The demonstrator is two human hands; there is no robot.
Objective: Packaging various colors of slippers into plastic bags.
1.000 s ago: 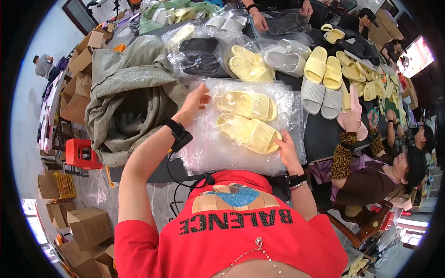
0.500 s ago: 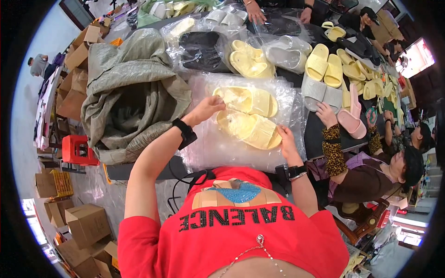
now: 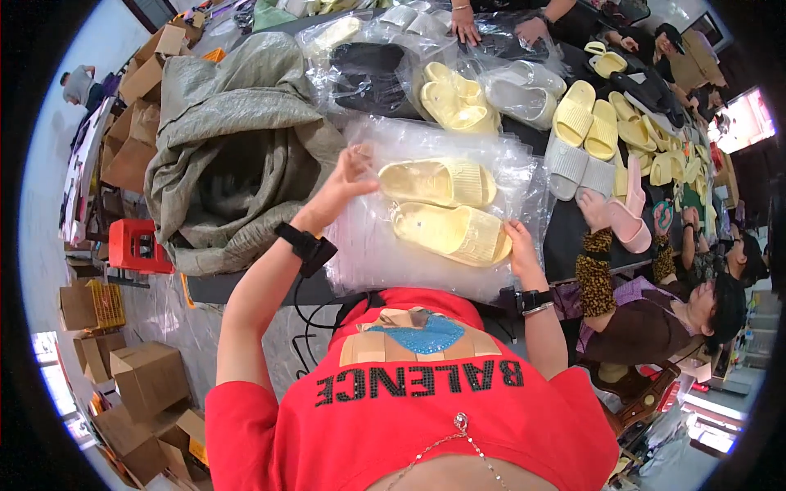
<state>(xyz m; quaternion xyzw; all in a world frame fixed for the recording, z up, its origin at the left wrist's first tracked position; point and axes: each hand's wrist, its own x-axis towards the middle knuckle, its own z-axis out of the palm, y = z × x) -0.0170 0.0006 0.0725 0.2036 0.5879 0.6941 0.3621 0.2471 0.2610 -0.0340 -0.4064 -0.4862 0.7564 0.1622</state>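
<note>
A pair of pale yellow slippers lies side by side on a stack of clear plastic bags (image 3: 352, 262) in front of me. The far slipper (image 3: 471, 182) and the near slipper (image 3: 471, 236) both point their toe ends right, and clear film shows around them. My left hand (image 3: 348, 182) is raised by the heel of the far slipper, thumb and fingers apart. My right hand (image 3: 524, 250) closes on the toe end of the near slipper; whether film lies between is hard to see.
A grey-green woven sack (image 3: 237, 164) gapes open at the left. Bagged yellow slippers (image 3: 454, 102) and grey slippers (image 3: 524, 92) lie at the back. Loose slippers (image 3: 573, 114) crowd the right, where a co-worker's hand (image 3: 594, 209) rests on a grey pair. A red stool (image 3: 141, 245) stands beyond the sack.
My left hand has moved off the far slipper, to the left and away from me, and its fingers have spread. The film over the slippers looks flatter. My right hand stays at the near slipper's toe.
</note>
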